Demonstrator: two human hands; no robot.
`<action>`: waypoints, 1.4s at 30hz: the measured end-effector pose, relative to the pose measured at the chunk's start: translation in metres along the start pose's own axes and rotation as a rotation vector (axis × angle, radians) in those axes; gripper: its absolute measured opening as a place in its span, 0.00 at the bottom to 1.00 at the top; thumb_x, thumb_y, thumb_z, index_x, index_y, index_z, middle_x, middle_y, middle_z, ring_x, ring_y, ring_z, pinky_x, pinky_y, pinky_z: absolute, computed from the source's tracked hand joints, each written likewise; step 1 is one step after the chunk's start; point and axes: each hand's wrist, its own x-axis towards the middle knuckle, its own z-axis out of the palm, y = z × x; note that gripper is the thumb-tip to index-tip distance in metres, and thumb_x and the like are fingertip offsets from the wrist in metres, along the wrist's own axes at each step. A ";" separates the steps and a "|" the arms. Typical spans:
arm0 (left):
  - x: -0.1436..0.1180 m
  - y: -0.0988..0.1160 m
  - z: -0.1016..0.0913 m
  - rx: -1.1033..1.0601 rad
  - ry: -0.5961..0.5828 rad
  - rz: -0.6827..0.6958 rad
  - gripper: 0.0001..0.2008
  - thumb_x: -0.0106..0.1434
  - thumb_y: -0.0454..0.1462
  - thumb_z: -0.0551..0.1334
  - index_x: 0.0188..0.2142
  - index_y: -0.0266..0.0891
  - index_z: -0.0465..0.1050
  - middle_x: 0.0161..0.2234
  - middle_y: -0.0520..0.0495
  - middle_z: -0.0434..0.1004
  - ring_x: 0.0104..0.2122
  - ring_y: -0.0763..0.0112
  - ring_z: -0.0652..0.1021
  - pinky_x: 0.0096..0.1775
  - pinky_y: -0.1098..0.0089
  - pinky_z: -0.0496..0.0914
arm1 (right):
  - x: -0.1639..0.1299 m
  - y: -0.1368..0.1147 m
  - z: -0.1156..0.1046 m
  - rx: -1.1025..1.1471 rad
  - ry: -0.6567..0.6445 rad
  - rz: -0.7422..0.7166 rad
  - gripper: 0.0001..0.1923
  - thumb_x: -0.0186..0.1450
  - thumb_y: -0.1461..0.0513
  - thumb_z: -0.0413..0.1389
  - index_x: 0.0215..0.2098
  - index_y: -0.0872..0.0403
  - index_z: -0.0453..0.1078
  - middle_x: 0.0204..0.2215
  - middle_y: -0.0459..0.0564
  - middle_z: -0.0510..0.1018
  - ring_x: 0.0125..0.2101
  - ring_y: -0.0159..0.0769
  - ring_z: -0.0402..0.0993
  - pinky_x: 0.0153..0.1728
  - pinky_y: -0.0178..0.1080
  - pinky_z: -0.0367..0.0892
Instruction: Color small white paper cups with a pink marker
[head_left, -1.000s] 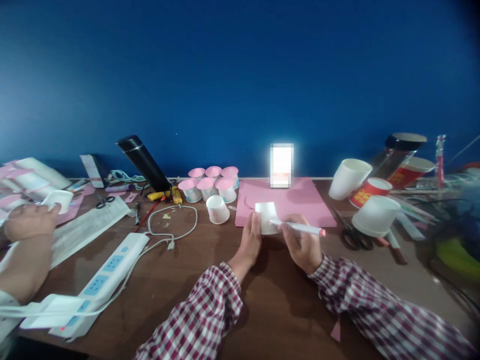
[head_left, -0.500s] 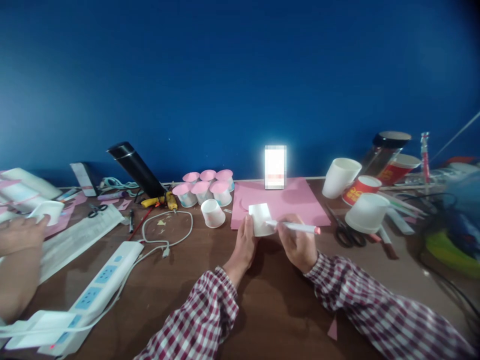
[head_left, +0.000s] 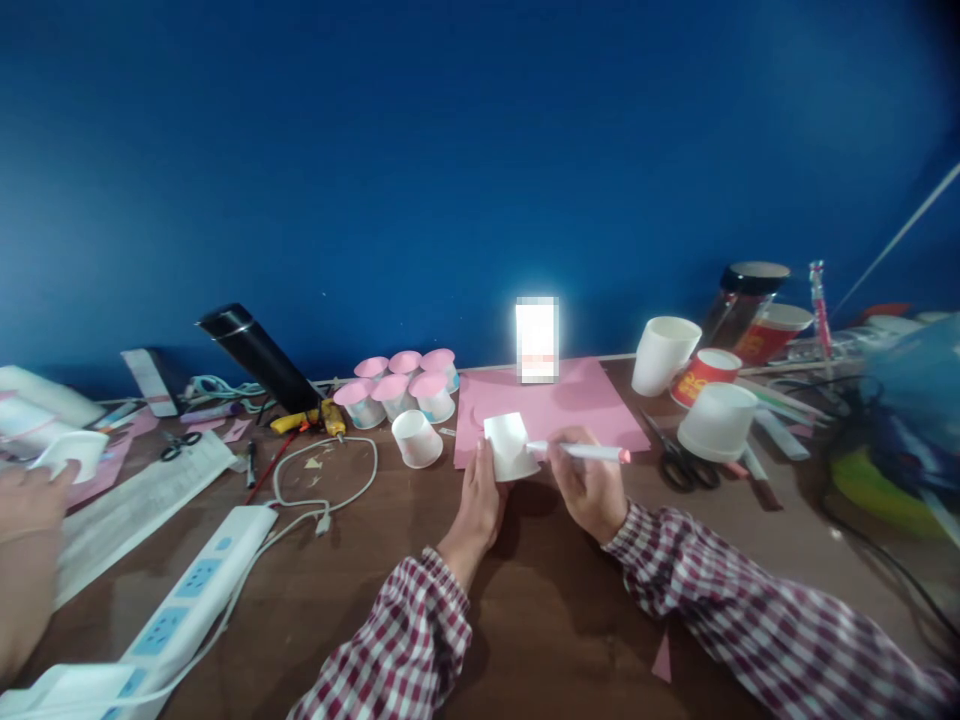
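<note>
My left hand [head_left: 482,500] is closed around the left side of a white paper cup [head_left: 511,446], which is turned upside down near the front edge of a pink paper sheet [head_left: 585,400]. In my right hand [head_left: 589,485] is a white marker pen [head_left: 592,452] with a pinkish-red end pointing right. The pen's tip is at the cup's right side; whether it touches the wall I cannot tell. Another white paper cup [head_left: 417,440] stands to the left of my left hand. Behind it are several cups with pink tops [head_left: 371,398].
A lit, blurred screen [head_left: 537,340] stands behind the sheet. To the right are scissors [head_left: 686,470], an upturned white cup [head_left: 718,422] and a red cup [head_left: 703,377]. On the left lie a power strip [head_left: 187,590] and a black flask [head_left: 259,355]. Another person's hand [head_left: 34,510] touches a white cup.
The view has shifted slightly, so most things sit a little further left. My hands keep the same hold on the cup and the marker pen.
</note>
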 end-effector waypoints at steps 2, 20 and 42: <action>0.000 0.001 0.000 0.002 -0.014 -0.009 0.25 0.60 0.49 0.57 0.52 0.37 0.69 0.46 0.36 0.76 0.54 0.48 0.70 0.51 0.55 0.69 | 0.001 0.000 0.000 -0.010 0.003 -0.007 0.05 0.67 0.62 0.49 0.35 0.53 0.65 0.26 0.48 0.74 0.27 0.34 0.74 0.25 0.34 0.66; 0.001 0.015 0.010 -0.218 -0.049 -0.127 0.25 0.62 0.54 0.53 0.49 0.38 0.68 0.40 0.42 0.77 0.38 0.62 0.78 0.44 0.60 0.73 | 0.002 -0.003 0.001 -0.003 -0.012 0.027 0.07 0.67 0.61 0.48 0.31 0.53 0.62 0.17 0.43 0.70 0.16 0.30 0.68 0.19 0.32 0.62; 0.002 0.024 0.009 -0.390 -0.217 -0.180 0.24 0.64 0.52 0.52 0.45 0.34 0.70 0.37 0.42 0.77 0.35 0.66 0.77 0.39 0.65 0.72 | -0.007 -0.004 0.005 0.011 0.063 -0.115 0.07 0.65 0.64 0.51 0.42 0.53 0.64 0.33 0.50 0.75 0.32 0.36 0.74 0.33 0.38 0.70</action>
